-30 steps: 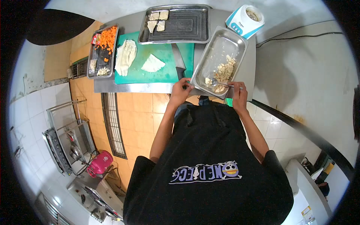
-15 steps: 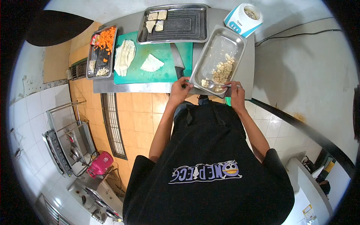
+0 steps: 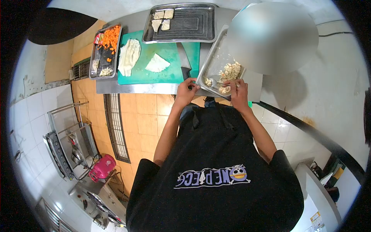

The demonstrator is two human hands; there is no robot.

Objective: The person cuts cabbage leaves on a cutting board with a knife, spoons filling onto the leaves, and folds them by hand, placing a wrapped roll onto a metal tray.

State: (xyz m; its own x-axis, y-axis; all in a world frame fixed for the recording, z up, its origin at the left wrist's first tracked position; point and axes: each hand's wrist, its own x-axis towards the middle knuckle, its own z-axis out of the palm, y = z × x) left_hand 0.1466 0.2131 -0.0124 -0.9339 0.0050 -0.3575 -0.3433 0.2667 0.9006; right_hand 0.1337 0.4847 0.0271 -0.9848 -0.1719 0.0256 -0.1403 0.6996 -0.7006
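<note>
My left hand (image 3: 187, 89) is closed on the near left corner of a deep metal pan (image 3: 211, 58). Chopped pale filling (image 3: 230, 71) lies in the pan's near part. Inside the near end, my right hand (image 3: 237, 89) holds a spoon (image 3: 216, 83) with its bowl low among the crumbs. Left of the pan is a green cutting board (image 3: 145, 76) bearing a knife (image 3: 183, 58), a triangular piece of white dough (image 3: 157, 63) and a folded white sheet (image 3: 130, 57). The knife's handle end is close to my left hand.
Behind the board stands a dark metal tray (image 3: 185, 25) with several dough squares. A smaller tray (image 3: 92, 65) at the left holds orange pieces (image 3: 111, 38) and pale bits. A blurred round patch hides the back right. A pink gas cylinder (image 3: 103, 168) stands lower left.
My right hand has moved left and further over the pan, with the spoon's bowl shifting left. My left hand stays at the corner. A blurred patch now covers the white and blue appliance.
</note>
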